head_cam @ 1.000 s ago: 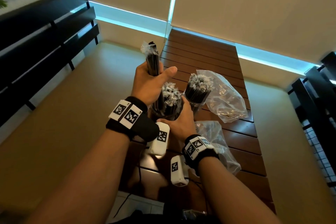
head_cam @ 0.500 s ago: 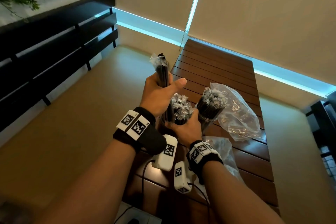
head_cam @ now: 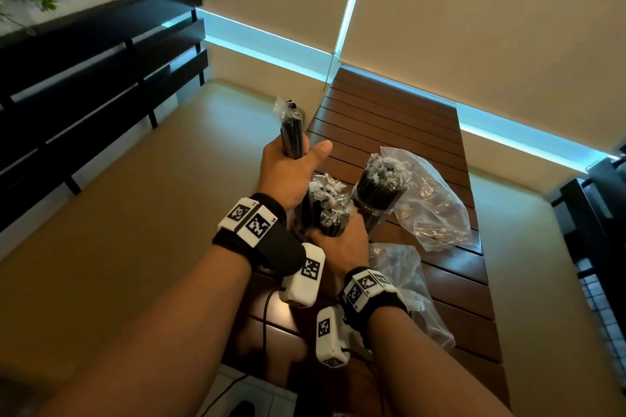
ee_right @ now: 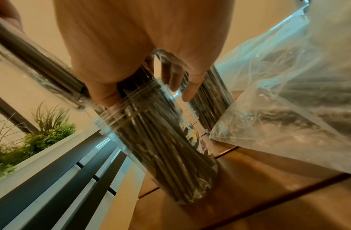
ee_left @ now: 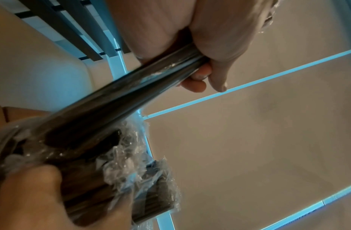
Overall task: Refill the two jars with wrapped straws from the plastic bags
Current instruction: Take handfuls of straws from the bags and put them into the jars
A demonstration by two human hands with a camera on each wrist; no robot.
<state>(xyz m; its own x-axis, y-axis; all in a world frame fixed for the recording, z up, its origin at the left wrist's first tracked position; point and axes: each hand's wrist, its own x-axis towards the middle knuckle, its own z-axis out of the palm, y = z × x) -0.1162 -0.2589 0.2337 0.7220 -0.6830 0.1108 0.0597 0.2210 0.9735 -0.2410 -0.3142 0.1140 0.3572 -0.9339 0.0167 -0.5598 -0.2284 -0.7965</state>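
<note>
A bundle of wrapped straws (head_cam: 292,135) is clenched in the left hand (head_cam: 291,176), its lower end at the near jar (ee_right: 158,140). That jar's straws are gripped by the right hand (head_cam: 342,240) on the bench (head_cam: 389,118). Next, the bundle likely needs pushing down among them. The far jar (head_cam: 376,193) looks full.

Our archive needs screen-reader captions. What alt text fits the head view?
A left hand grips a bundle of wrapped straws above a straw-filled jar that the right hand holds, on a wooden slatted table beside a second full jar and plastic bags.
</note>
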